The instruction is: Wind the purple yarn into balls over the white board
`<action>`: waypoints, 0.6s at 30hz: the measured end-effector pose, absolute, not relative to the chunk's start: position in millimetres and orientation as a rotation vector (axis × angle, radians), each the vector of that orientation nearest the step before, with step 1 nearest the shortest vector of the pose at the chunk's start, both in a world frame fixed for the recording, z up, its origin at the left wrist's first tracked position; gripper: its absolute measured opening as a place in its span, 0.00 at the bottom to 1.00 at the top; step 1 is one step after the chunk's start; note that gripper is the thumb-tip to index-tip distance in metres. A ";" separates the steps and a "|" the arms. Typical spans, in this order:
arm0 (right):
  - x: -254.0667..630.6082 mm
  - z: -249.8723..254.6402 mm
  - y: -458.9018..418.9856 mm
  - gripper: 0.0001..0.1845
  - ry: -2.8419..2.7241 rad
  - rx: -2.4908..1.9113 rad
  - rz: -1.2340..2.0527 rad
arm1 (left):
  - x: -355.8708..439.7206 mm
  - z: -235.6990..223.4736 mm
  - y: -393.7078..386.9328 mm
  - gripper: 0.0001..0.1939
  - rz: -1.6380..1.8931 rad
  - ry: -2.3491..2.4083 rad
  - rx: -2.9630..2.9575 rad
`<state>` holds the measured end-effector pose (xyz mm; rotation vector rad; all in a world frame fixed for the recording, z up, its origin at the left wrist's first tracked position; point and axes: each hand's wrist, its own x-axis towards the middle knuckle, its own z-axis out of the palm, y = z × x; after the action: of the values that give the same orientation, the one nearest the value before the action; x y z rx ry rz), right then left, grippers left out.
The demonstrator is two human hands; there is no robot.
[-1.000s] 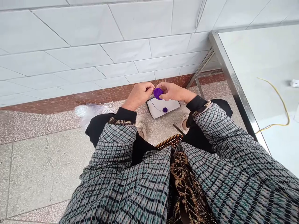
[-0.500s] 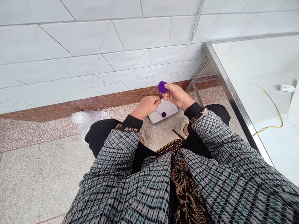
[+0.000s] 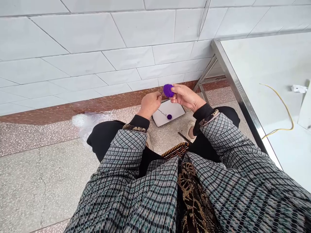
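White glazed wall tiles (image 3: 80, 35) fill the upper view above a reddish-brown skirting band (image 3: 73, 108), and speckled terrazzo floor (image 3: 41, 184) spreads below. At the right, a stainless-steel table edge (image 3: 240, 87) borders a pale tabletop (image 3: 269, 61) carrying a yellow cable (image 3: 283, 105), its far end cut off by nothing but the bend of the wire's loop. Checked sleeves (image 3: 238, 171) cover the person's arms and hide most of the lap, where brown patterned fabric (image 3: 194, 194) shows. Above the knees, the right hand (image 3: 187, 97) clasps a purple yarn ball (image 3: 168, 90), its fingers curled around it and hiding part of it. The left hand (image 3: 149, 105) is closed, with a purple yarn strand (image 3: 161, 93) running into its fingertips; the exact pinch is hard to make out. Below them, a small purple yarn ball (image 3: 169, 116) lies on a white card (image 3: 176, 111) on the floor, trailing a thin dark thread.
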<state>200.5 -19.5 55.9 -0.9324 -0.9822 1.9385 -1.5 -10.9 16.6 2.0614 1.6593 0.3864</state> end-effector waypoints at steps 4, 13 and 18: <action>201.7 56.8 -17.5 0.18 -1.024 -1.155 1.682 | 2.9 15.3 -17.4 0.14 0.379 1.296 2.121; 201.1 58.8 -25.3 0.22 -1.829 -1.757 1.280 | -10.9 29.4 -17.1 0.09 0.582 1.036 2.081; 201.2 70.8 -31.2 0.18 -1.667 -1.364 1.845 | -16.5 26.7 -8.5 0.09 0.672 1.144 1.976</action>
<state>201.2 -31.2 70.8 -1.3642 -1.6675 1.8455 -16.5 -8.5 26.7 1.9765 1.1437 0.6720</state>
